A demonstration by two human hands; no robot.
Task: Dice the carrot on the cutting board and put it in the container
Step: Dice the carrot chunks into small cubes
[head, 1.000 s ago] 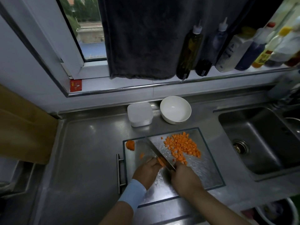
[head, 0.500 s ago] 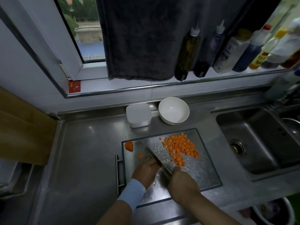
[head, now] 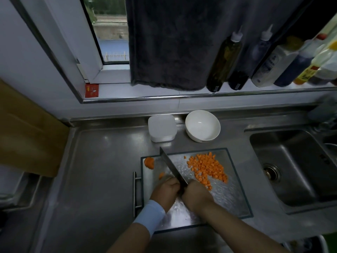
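Nearest me, my right hand (head: 197, 196) is closed round the handle of the knife (head: 172, 168), whose blade runs up and left across the cutting board (head: 231, 198), edge down. Just beside it, on the other side of the blade, my left hand (head: 165, 193), above a pale wristband (head: 148, 215), sits knuckles-up with its fingers curled under; whether they pin a strip of carrot I cannot tell, since the hand hides whatever is beneath. A small carrot scrap (head: 161, 175) lies at its fingertips and a carrot stub (head: 149, 163) rests at the board's far left corner. Right of the blade the diced carrot (head: 207, 168) is heaped on the board, none of it in a vessel yet. I judge I am late in the dicing step, with little left to cut. Next I would need short, steady chops with the left fingertips kept tucked, then a scrape of the heap toward the board's far edge. Beyond that edge stand the white container (head: 162, 127) and an empty bowl (head: 202, 125), near each other; the sink (head: 291, 161) lies to the right.
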